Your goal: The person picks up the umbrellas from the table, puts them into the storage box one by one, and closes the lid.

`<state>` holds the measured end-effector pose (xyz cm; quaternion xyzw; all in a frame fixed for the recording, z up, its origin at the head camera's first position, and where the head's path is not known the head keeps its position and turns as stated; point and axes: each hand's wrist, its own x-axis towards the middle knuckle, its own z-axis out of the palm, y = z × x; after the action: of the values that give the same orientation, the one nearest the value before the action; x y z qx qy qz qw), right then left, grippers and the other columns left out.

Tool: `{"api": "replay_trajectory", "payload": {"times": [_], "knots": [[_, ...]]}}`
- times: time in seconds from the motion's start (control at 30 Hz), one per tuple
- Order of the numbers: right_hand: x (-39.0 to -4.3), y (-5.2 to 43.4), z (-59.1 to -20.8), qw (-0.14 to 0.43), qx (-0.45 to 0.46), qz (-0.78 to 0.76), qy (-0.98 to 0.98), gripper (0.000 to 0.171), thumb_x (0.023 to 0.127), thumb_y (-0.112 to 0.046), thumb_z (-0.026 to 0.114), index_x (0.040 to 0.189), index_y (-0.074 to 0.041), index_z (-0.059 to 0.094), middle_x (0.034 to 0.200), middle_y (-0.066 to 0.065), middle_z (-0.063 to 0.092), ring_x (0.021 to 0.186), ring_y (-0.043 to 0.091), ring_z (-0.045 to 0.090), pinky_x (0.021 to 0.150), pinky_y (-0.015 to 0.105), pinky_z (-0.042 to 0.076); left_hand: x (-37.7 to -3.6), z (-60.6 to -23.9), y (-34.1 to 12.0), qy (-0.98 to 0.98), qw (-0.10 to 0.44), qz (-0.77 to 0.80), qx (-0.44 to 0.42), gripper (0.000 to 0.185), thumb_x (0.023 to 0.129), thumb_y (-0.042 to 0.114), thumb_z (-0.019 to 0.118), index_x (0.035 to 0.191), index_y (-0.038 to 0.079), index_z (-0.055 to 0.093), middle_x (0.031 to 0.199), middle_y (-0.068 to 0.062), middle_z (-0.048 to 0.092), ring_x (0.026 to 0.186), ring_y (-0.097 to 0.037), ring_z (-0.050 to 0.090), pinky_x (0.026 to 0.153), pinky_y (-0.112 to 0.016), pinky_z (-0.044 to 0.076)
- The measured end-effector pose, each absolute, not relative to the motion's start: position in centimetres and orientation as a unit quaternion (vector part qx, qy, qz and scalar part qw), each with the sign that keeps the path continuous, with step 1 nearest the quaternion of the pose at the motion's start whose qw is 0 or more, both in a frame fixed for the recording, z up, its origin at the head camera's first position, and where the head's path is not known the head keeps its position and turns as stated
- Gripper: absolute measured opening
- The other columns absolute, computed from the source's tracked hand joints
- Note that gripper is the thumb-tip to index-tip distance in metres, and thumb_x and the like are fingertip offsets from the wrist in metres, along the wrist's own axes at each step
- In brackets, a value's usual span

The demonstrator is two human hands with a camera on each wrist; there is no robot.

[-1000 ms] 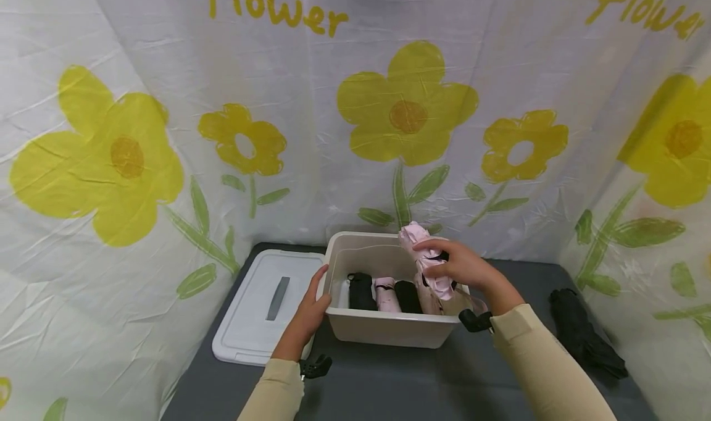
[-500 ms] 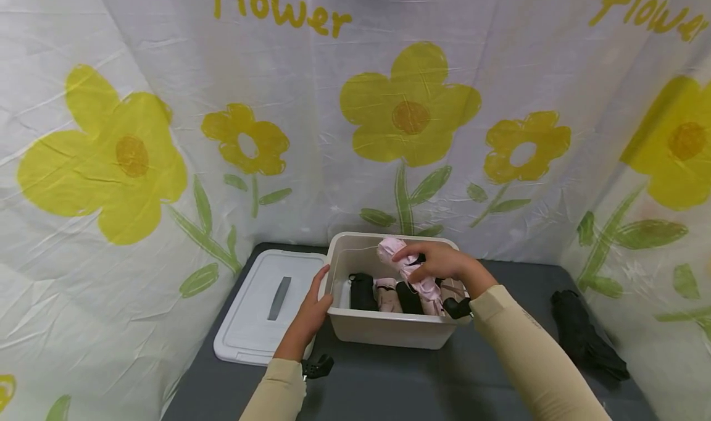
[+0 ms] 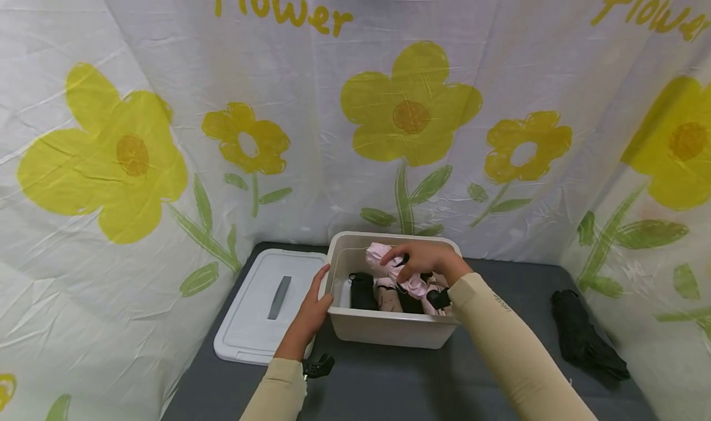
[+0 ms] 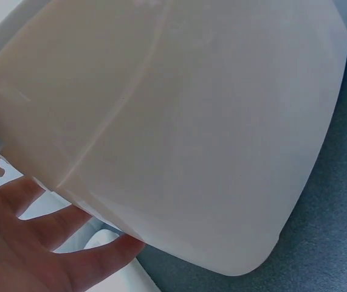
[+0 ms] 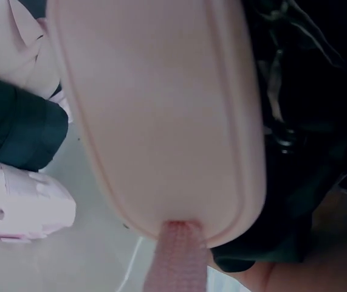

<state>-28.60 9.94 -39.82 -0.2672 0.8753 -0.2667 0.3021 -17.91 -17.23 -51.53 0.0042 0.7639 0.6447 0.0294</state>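
Right grip (image 3: pixel 418 257) round pink umbrella (image 3: pixel 395 271), now lower inside bin (image 3: pixel 389 331); left grip (image 3: pixel 312 307) open on rim.

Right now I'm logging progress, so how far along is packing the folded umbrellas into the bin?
Done: several black and pink umbrellas stand in the beige bin. In hand: the right hand grips a pink umbrella, tilted over the bin, while the left hand steadies its side. Left: a black umbrella lies on the table, and the white lid is off.
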Motion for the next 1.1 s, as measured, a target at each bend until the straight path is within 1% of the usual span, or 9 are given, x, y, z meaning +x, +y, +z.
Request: {"api": "replay_trajectory", "payload": {"times": [0.13,0.27,0.43,0.57,0.77,0.83,0.9,1.03,1.1], "knots": [[-28.9,9.3,-40.5,0.308,-0.260,-0.282,0.871,0.048,0.081,-0.013,0.073,0.125,-0.031,0.064,0.147,0.003,0.044,0.120,0.022,0.048,0.085,0.036,0.049,-17.1,-49.8,-17.1,0.768,0.035,0.640,0.006,0.072,0.088,0.004,0.039,0.155,0.019,0.019,0.157,-0.020,0.022,0.129,-0.042,0.038,0.093,-0.057,0.042],[-29.1,8.8,-41.3,0.309,-0.257,-0.295,0.867,0.047,0.081,-0.010,0.072,0.125,-0.025,0.065,0.146,0.005,0.045,0.119,0.023,0.049,0.087,0.038,0.049,-16.9,-49.3,-16.9,0.772,0.035,0.635,0.003,0.071,0.088,0.004,0.039,0.155,0.018,0.019,0.157,-0.021,0.023,0.128,-0.041,0.038,0.095,-0.058,0.041],[-29.3,8.3,-42.2,0.326,-0.237,-0.320,0.857,0.047,0.082,-0.006,0.071,0.126,-0.021,0.065,0.146,0.008,0.046,0.120,0.024,0.051,0.091,0.040,0.049,-17.8,-51.0,-17.1,0.767,0.028,0.641,0.002,0.072,0.089,0.005,0.039,0.155,0.024,0.019,0.158,-0.018,0.022,0.129,-0.040,0.037,0.094,-0.060,0.041],[-29.5,8.1,-42.9,0.335,-0.231,-0.328,0.853,0.048,0.083,-0.005,0.070,0.128,-0.019,0.064,0.145,0.009,0.046,0.123,0.025,0.050,0.092,0.040,0.049,-18.4,-52.5,-17.3,0.771,0.017,0.637,0.004,0.072,0.088,0.007,0.039,0.154,0.029,0.020,0.158,-0.015,0.024,0.129,-0.038,0.038,0.092,-0.057,0.043],[-29.9,7.6,-43.9,0.341,-0.232,-0.336,0.847,0.050,0.082,-0.004,0.070,0.129,-0.018,0.063,0.144,0.009,0.047,0.123,0.025,0.051,0.090,0.038,0.050,-18.5,-52.6,-17.2,0.772,0.015,0.635,0.000,0.072,0.087,0.008,0.039,0.153,0.031,0.020,0.157,-0.015,0.024,0.128,-0.039,0.039,0.091,-0.057,0.044],[-30.0,7.5,-44.3,0.338,-0.229,-0.336,0.849,0.049,0.081,-0.005,0.071,0.128,-0.019,0.064,0.143,0.008,0.049,0.122,0.024,0.052,0.088,0.037,0.050,-18.5,-52.5,-17.3,0.770,0.017,0.637,0.001,0.072,0.088,0.007,0.039,0.154,0.029,0.020,0.157,-0.016,0.023,0.128,-0.040,0.038,0.092,-0.058,0.043],[-30.0,7.3,-44.6,0.337,-0.225,-0.339,0.849,0.050,0.081,-0.006,0.072,0.128,-0.020,0.064,0.143,0.008,0.050,0.121,0.024,0.052,0.087,0.036,0.050,-18.0,-51.5,-17.2,0.769,0.019,0.639,0.005,0.072,0.087,0.005,0.039,0.154,0.024,0.019,0.157,-0.018,0.023,0.128,-0.041,0.038,0.093,-0.058,0.042],[-29.8,6.9,-45.0,0.344,-0.208,-0.351,0.846,0.051,0.081,-0.006,0.072,0.130,-0.018,0.063,0.144,0.009,0.048,0.122,0.024,0.051,0.088,0.036,0.049,-17.0,-49.6,-17.0,0.767,0.023,0.641,0.012,0.071,0.087,0.003,0.039,0.155,0.016,0.019,0.156,-0.022,0.023,0.128,-0.042,0.038,0.096,-0.058,0.039],[-29.7,6.8,-45.2,0.347,-0.205,-0.356,0.843,0.051,0.083,-0.006,0.070,0.132,-0.017,0.061,0.145,0.011,0.047,0.125,0.026,0.050,0.092,0.038,0.049,-16.7,-49.1,-16.9,0.769,0.023,0.639,0.012,0.071,0.088,0.003,0.039,0.155,0.016,0.019,0.156,-0.022,0.023,0.128,-0.041,0.037,0.099,-0.059,0.038]]}}
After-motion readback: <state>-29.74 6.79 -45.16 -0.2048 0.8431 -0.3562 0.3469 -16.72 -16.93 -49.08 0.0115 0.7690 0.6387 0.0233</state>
